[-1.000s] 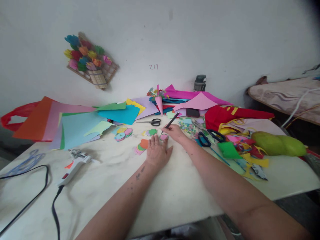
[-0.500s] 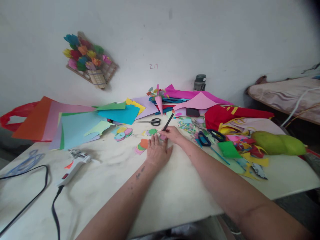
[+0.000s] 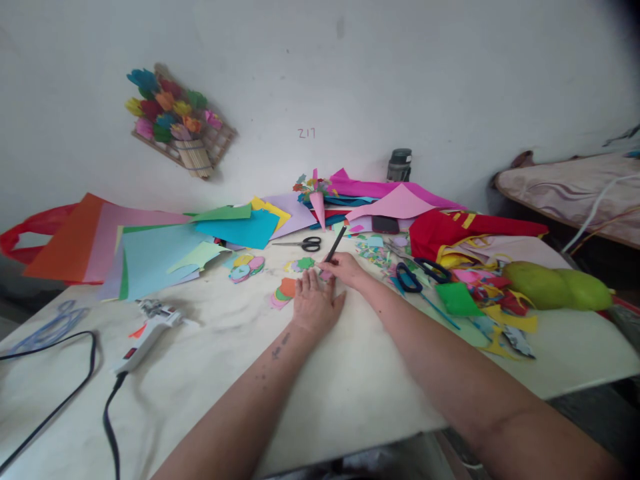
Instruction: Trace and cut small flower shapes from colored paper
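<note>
My right hand (image 3: 344, 269) is closed round a slim black pen or pencil (image 3: 336, 244), its upper end leaning to the right and its tip hidden by the fingers. Flat on the table lies my left hand (image 3: 316, 303), fingers stretched out, beside the pen hand. Just beyond its fingertips is a green scalloped paper cutout (image 3: 303, 264). Orange, green and pink paper cutouts (image 3: 283, 293) lie at the left of the fingers. A piece of purple-pink paper (image 3: 325, 274) shows partly between the two hands. Black-handled scissors (image 3: 312, 245) rest behind the hands.
A white glue gun (image 3: 150, 337) with a black cord lies on the left. Round cutouts (image 3: 247, 268) sit left of centre. Coloured sheets (image 3: 160, 253) spread along the back left. Blue-handled scissors (image 3: 410, 277), paper scraps (image 3: 373, 252) and a green fruit-like object (image 3: 555, 287) are on the right.
The top of the pen has shifted very slightly to the left. Both hands stay in nearly the same place.
</note>
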`<state>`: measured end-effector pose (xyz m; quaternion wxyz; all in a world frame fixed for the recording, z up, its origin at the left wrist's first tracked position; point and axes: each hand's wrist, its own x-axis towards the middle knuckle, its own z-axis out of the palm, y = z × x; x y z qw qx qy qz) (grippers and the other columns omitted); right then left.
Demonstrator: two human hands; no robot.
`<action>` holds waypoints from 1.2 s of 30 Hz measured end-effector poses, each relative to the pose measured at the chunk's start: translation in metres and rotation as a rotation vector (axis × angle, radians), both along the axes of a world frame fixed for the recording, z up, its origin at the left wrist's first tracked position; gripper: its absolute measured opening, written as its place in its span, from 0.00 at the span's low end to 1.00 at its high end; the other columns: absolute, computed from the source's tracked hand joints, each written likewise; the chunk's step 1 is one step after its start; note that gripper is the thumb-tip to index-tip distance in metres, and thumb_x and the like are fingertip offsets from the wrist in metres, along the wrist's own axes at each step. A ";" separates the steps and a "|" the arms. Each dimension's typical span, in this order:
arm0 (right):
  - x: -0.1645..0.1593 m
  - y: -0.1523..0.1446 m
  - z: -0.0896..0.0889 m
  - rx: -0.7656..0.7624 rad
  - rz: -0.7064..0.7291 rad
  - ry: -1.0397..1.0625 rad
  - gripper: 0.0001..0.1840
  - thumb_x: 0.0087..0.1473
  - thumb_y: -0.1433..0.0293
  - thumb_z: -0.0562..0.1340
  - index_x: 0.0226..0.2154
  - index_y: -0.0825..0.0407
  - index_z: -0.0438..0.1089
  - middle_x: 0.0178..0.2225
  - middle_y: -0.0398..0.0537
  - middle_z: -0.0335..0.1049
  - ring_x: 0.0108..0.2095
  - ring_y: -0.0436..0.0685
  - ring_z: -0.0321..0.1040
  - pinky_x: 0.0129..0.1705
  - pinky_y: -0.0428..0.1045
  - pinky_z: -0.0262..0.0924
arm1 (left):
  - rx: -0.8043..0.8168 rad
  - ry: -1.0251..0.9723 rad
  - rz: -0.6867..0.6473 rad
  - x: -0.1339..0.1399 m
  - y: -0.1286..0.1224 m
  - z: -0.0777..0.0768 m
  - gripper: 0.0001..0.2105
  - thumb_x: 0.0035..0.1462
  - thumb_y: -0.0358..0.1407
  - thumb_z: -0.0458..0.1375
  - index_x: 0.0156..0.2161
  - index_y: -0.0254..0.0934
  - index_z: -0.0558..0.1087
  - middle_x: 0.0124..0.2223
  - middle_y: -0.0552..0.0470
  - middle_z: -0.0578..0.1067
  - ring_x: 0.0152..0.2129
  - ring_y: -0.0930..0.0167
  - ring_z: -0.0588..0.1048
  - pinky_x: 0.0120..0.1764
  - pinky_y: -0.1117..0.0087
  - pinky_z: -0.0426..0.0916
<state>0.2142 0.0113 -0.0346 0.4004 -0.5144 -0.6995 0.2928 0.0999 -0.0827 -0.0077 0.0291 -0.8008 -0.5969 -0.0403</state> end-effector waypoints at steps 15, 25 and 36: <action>0.000 -0.001 0.001 0.003 -0.005 -0.004 0.14 0.45 0.59 0.61 0.28 0.54 0.74 0.26 0.46 0.73 0.29 0.53 0.69 0.31 0.45 0.62 | 0.002 -0.004 0.000 0.000 0.000 0.000 0.26 0.58 0.49 0.40 0.58 0.39 0.58 0.61 0.39 0.54 0.59 0.55 0.49 0.56 0.53 0.45; 0.000 -0.002 0.001 0.008 0.008 0.042 0.14 0.46 0.61 0.61 0.27 0.55 0.72 0.25 0.47 0.73 0.27 0.52 0.69 0.29 0.45 0.61 | -0.014 -0.006 0.004 0.000 0.001 -0.001 0.26 0.58 0.49 0.40 0.58 0.41 0.57 0.62 0.39 0.53 0.59 0.55 0.49 0.56 0.52 0.44; 0.000 -0.003 0.003 -0.016 0.003 0.094 0.13 0.45 0.62 0.61 0.27 0.57 0.72 0.25 0.48 0.73 0.27 0.53 0.69 0.29 0.45 0.61 | 0.010 -0.015 -0.004 0.000 0.001 -0.001 0.26 0.58 0.49 0.40 0.58 0.40 0.57 0.61 0.39 0.54 0.58 0.55 0.50 0.56 0.53 0.45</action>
